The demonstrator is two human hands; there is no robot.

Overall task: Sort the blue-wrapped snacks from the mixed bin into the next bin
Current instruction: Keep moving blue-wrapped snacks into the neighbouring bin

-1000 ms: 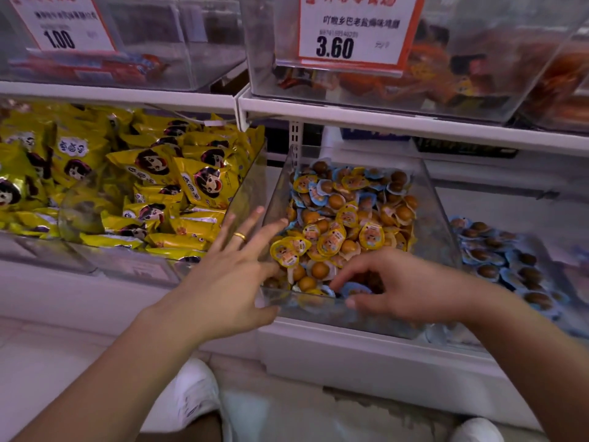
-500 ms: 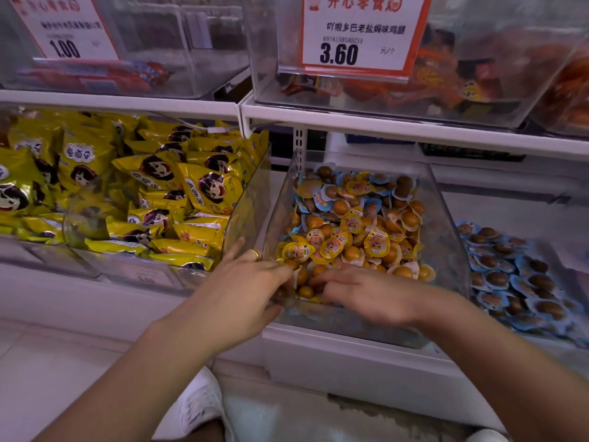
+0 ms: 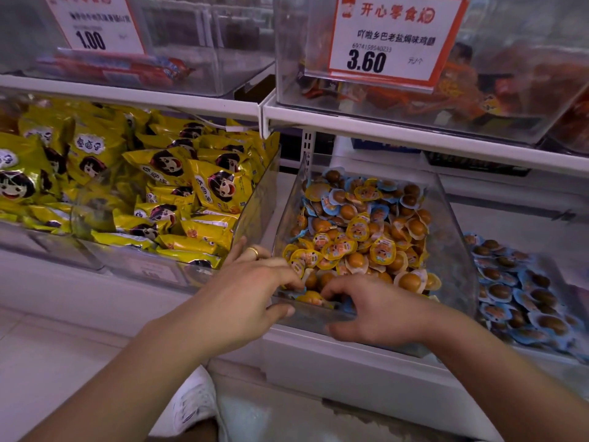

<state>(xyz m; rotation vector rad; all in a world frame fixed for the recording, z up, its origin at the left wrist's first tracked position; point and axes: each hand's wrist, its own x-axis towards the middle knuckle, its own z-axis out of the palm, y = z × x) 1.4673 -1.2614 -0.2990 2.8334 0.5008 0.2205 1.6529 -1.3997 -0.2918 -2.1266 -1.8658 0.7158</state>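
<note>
The clear plastic mixed bin point(image 3: 452, 237) sits mid-shelf, heaped with yellow- and blue-wrapped round snacks; the neighbouring bin of blue-wrapped snacks point(image 3: 522, 291) lies just beside its right wall. Both hands dig at its front edge: the left hand point(image 3: 245, 298) with curled fingers, the right hand point(image 3: 376, 311) likewise, though whether either pinches a packet I cannot tell. Blue wrappers buried beneath yellow ones risk being missed, or yellow packets dragged along.
</note>
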